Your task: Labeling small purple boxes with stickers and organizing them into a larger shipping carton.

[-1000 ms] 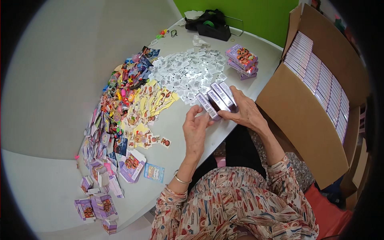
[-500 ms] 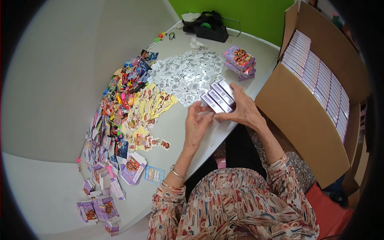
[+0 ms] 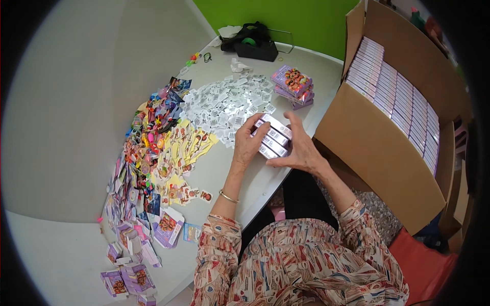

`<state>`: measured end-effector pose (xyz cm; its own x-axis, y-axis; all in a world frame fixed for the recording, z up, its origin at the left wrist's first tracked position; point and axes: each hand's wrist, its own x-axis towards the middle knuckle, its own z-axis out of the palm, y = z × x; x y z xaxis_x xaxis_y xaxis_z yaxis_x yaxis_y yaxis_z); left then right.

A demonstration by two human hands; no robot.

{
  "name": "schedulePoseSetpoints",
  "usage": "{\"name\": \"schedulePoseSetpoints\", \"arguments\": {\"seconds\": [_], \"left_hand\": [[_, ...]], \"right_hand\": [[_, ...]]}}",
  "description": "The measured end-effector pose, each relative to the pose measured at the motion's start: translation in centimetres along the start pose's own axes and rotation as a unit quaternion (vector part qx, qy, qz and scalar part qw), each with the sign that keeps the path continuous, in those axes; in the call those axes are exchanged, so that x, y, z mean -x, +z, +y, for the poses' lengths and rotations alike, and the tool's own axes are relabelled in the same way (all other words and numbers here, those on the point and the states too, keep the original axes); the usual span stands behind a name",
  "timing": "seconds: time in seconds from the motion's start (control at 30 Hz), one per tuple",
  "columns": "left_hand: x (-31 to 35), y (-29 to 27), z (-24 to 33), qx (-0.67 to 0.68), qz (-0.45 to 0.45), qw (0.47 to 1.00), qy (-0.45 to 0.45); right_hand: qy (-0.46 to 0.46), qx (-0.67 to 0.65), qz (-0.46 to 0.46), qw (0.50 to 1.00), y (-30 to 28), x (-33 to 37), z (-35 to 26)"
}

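Note:
A row of several small white-and-purple cartons (image 3: 273, 145), their narrow printed sides facing up, is held between my hands above the table's front edge. My left hand (image 3: 248, 142) grips the row from the left, its thumb laid across the cartons. On the right, my right hand (image 3: 302, 146) is curved around the row, with thumb and fingers at opposite ends. Just beyond them stands a stack of purple picture boxes (image 3: 293, 81). A broad heap of small white printed packets (image 3: 229, 104) spreads over the table to the upper left of my hands.
Yellow picture strips (image 3: 186, 148) and colourful small toys (image 3: 148, 137) lie along the table's left side. Opened purple cartons (image 3: 135, 278) lie lower left. At the back sits a black tape dispenser (image 3: 258, 50). A large cardboard box (image 3: 380, 158) full of packed cartons stands right.
My left hand has closed onto the row of cartons, its thumb now over them. The row has turned a little in my hands. The whole view has shifted slightly.

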<state>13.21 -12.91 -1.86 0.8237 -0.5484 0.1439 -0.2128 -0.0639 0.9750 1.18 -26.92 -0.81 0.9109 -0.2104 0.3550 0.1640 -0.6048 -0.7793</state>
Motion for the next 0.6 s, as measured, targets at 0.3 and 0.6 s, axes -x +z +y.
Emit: {"name": "schedulePoseSetpoints", "arguments": {"seconds": [0.3, 0.6], "left_hand": [[0.4, 1.0, 0.1, 0.002, 0.044, 0.999, 0.005], [-0.5, -1.5, 1.2, 0.063, -0.052, 0.993, -0.08]], "right_hand": [[-0.002, -0.032, 0.031, 0.999, 3.3, 1.8, 0.8], [-0.029, -0.06, -0.01, 0.998, 1.7, 1.2, 1.3]]}}
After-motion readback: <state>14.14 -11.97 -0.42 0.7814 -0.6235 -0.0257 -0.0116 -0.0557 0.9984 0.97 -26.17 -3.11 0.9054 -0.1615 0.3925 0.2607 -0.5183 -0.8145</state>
